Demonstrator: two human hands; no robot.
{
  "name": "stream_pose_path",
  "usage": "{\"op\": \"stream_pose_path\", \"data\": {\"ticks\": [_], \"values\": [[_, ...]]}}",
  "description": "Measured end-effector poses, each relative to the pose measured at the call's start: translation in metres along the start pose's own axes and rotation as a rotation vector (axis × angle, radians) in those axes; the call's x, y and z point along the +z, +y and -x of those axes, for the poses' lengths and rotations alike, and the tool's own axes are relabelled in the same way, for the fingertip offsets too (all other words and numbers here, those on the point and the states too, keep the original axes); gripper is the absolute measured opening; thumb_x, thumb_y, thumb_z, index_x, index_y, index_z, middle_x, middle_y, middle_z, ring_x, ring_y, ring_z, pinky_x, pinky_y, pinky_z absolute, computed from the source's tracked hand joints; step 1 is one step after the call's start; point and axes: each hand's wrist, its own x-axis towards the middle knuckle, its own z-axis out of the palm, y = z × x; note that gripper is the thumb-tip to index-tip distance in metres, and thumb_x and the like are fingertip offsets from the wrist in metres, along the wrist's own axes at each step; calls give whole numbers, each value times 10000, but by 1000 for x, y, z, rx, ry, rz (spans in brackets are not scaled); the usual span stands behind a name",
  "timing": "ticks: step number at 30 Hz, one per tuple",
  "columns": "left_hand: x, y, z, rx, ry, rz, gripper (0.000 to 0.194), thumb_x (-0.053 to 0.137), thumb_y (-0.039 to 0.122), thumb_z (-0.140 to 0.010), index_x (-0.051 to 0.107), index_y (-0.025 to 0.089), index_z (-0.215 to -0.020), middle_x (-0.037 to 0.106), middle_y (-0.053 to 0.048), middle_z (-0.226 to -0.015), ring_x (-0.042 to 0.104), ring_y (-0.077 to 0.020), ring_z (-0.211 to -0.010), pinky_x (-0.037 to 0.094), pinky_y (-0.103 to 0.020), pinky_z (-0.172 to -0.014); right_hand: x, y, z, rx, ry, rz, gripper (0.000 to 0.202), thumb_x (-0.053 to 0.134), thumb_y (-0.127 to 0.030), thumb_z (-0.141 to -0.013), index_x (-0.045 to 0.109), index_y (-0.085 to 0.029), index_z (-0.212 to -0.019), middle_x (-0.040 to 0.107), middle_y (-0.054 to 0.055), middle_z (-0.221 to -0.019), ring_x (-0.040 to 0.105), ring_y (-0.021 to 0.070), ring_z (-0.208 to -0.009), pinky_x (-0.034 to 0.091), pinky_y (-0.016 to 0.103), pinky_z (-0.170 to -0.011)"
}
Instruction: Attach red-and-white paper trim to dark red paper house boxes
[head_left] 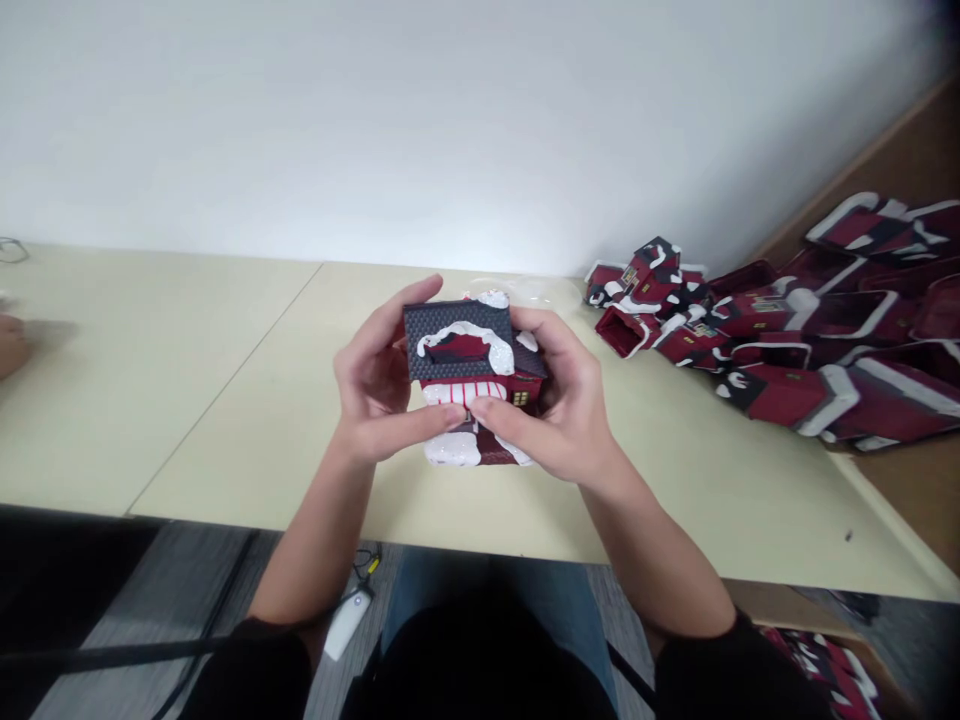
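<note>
Between my two hands is a small model house (469,350) with a dark shingled roof, white glittery snow trim, red walls and a red-and-white striped awning. My left hand (379,375) grips its left side, thumb across the front. On the opposite side my right hand (562,390) holds it the same way, and the two thumbtips nearly meet below the awning. The house is held above the table, its front facing me. My fingers behind it are mostly hidden.
Several similar red model houses (652,285) are piled at the right of the pale table (262,400), beside a brown cardboard box (900,150). A clear plastic piece (551,290) lies by the wall. Another person's hand (10,345) shows at the left edge. More houses (821,665) sit below the table.
</note>
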Motion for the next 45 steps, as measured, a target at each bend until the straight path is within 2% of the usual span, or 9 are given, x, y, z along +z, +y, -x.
{"op": "stream_pose_path", "data": {"ticks": [8, 12, 21, 31, 35, 37, 39, 41, 45], "values": [[11, 20, -1, -2, 37, -33, 732, 837, 458, -704, 557, 298, -1361, 704, -25, -1136, 685, -251, -1107, 632, -365, -899, -1, -8, 7, -59, 31, 78, 544, 759, -489, -776, 570, -263, -1234, 618, 76, -1217, 618, 270, -1109, 544, 447, -945], [15, 31, 0, -9, 12, -76, 732, 794, 511, -736, 513, 324, -1385, 680, -22, -1224, 653, -272, -1186, 632, -384, -905, -1, -12, 10, -122, 51, 116, 546, 766, -443, -768, 562, -274, -1245, 621, 72, -1212, 626, 272, -1094, 544, 469, -952], [19, 41, 0, 60, 43, -124, 699, 793, 502, -738, 551, 300, -1363, 707, -13, -1116, 694, -223, -1086, 645, -299, -804, 1, -14, 15, -200, 81, 142, 561, 755, -458, -770, 558, -281, -1265, 613, 67, -1203, 610, 286, -1127, 541, 482, -951], [15, 45, 6, 39, 25, -171, 813, 808, 524, -700, 470, 357, -1421, 649, -30, -1294, 599, -304, -1285, 620, -429, -1004, 4, -25, 19, -193, 86, 151, 569, 742, -477, -776, 548, -276, -1272, 613, 73, -1189, 619, 299, -1115, 560, 483, -920], [11, 47, 8, 55, 20, -144, 804, 850, 442, -685, 503, 350, -1404, 650, -37, -1294, 606, -304, -1269, 610, -443, -1022, 3, -29, 17, -201, 40, 223, 554, 729, -431, -798, 531, -281, -1293, 607, 76, -1217, 607, 293, -1134, 534, 500, -967], [-6, 37, 10, 71, 65, -180, 783, 892, 396, -646, 562, 320, -1352, 663, -31, -1271, 636, -274, -1212, 626, -409, -982, 0, -29, 16, -246, 62, 292, 585, 726, -412, -799, 506, -283, -1325, 575, 85, -1288, 569, 302, -1194, 500, 527, -1011], [-40, 19, 16, 59, 192, -252, 760, 941, 370, -581, 624, 273, -1265, 689, -10, -1207, 669, -216, -1104, 643, -339, -898, -4, -29, 16, -348, 137, 312, 574, 707, -378, -803, 499, -276, -1328, 549, 92, -1318, 538, 308, -1234, 467, 554, -1043], [-89, -5, 28, 36, 380, -302, 797, 994, 399, -448, 660, 234, -1153, 723, 35, -1032, 682, -139, -903, 628, -245, -716, -10, -30, 18, -450, 229, 323, 455, 665, -333, -820, 540, -272, -1253, 564, 87, -1245, 539, 300, -1223, 460, 560, -1038], [-199, -36, 65, -251, 863, -647, 800, 1029, 240, -311, 627, 163, -998, 636, 81, -860, 566, -47, -709, 476, -164, -523, -18, -35, 23, -546, 406, 494, 132, 571, -258, -862, 574, -286, -991, 558, 55, -978, 582, 256, -1065, 516, 512, -916]]}}
